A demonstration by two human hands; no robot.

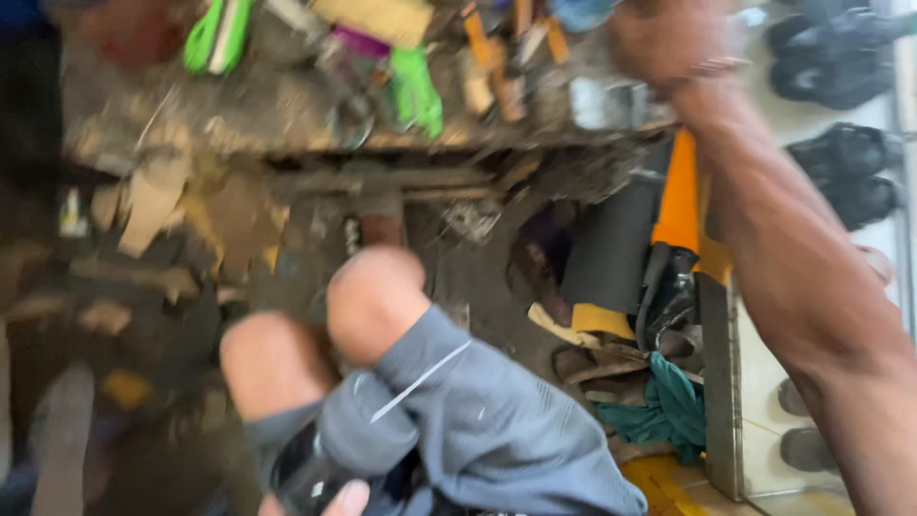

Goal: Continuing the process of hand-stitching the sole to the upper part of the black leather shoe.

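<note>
The view is heavily blurred. My right hand (669, 38) is stretched up to the far edge of a cluttered low workbench (287, 124), close to a small metal tin (597, 100). Its fingers are smeared, so I cannot tell if it holds anything. Only a fingertip of my left hand (342, 499) shows at the bottom edge. It rests against a dark glossy object (304, 473) in my lap, and the grip is hidden. My bare knees (373, 296) in grey shorts (478, 420) fill the lower middle.
Green-handled tools (415, 91), orange-handled tools (478, 38) and scraps lie on the bench. Black shoes (841, 57) stand on the pale floor at right. An orange and black sheet (678, 191), a black shoe (669, 291) and a teal cloth (669, 406) lie beside my right knee.
</note>
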